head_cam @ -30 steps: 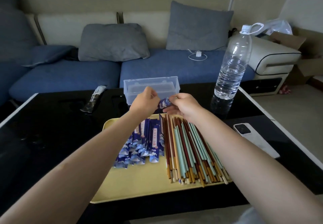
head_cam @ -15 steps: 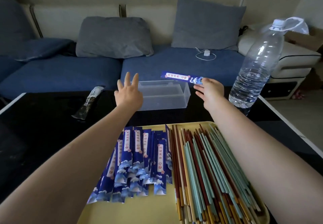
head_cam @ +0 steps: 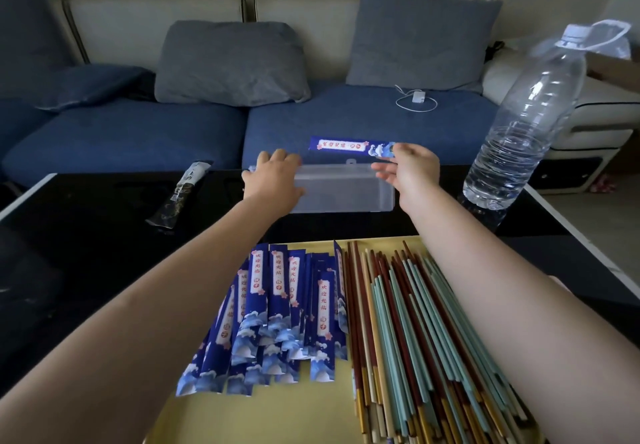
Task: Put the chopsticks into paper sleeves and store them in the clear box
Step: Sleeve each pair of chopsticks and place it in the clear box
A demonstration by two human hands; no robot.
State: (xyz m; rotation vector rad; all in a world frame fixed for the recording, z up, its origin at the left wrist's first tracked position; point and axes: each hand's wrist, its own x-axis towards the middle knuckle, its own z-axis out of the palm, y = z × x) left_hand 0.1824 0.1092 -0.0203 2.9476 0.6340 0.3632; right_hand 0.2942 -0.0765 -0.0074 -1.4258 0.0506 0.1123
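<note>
A clear box (head_cam: 346,187) stands on the black table beyond a yellow tray (head_cam: 304,409). My left hand (head_cam: 273,180) rests over the box's left end, fingers curled on its rim. My right hand (head_cam: 408,170) pinches one end of a blue sleeved chopstick pair (head_cam: 349,146), held level just above the box's far edge. On the tray lie several blue paper sleeves (head_cam: 277,312) at the left and a heap of loose red, teal and yellow chopsticks (head_cam: 415,333) at the right.
A large water bottle (head_cam: 530,125) stands at the right of the box. A dark wrapped packet (head_cam: 180,194) lies on the table at the left. Behind the table is a blue sofa (head_cam: 138,132) with grey cushions and a charger (head_cam: 417,97).
My left hand has dropped from the air onto the box's left end. My right hand has carried the sleeved pair closer over the box. The camera has moved nearer.
</note>
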